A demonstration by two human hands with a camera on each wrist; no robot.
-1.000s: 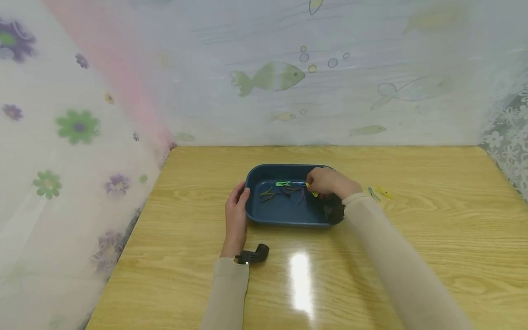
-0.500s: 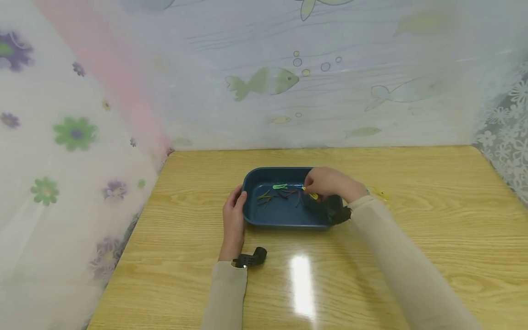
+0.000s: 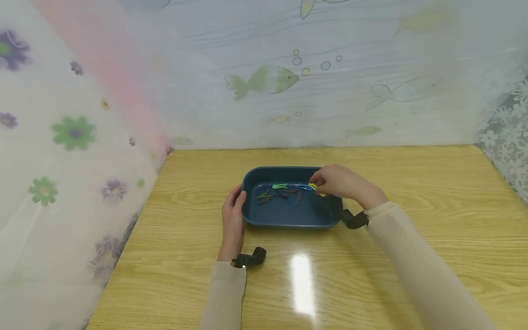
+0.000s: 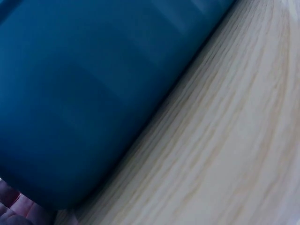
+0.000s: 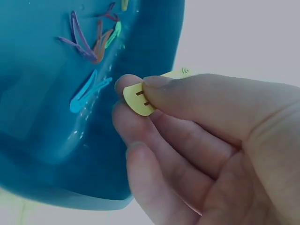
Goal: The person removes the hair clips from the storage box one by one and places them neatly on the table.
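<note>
My right hand point(image 3: 344, 183) is over the right part of a dark blue plastic basin point(image 3: 288, 225). Between its thumb and fingertips it pinches a yellow snap hair clip point(image 5: 136, 100). The blue hair clip point(image 5: 86, 93) lies spread on the basin floor, just left of those fingers. Farther left are a bright green clip point(image 3: 279, 186), a purple clip point(image 5: 78, 37), an orange-brown clip point(image 5: 100, 44) and several other dark or olive ones. My left hand point(image 3: 233, 220) grips the basin's left end, thumb near the rim; its fingertips show under the basin's corner in the left wrist view.
The basin stands on a wood-grain table point(image 3: 185, 220) that meets a fish-patterned curtain point(image 3: 264, 119) at the back. A flower-patterned curtain point(image 3: 62, 183) hangs along the left. Black wrist cameras point(image 3: 250, 258) sit on both wrists.
My right hand has moved slightly right with the yellow clip, uncovering more of the blue clip. The clips on the table at right are now hidden behind the right arm. The left hand keeps its grip.
</note>
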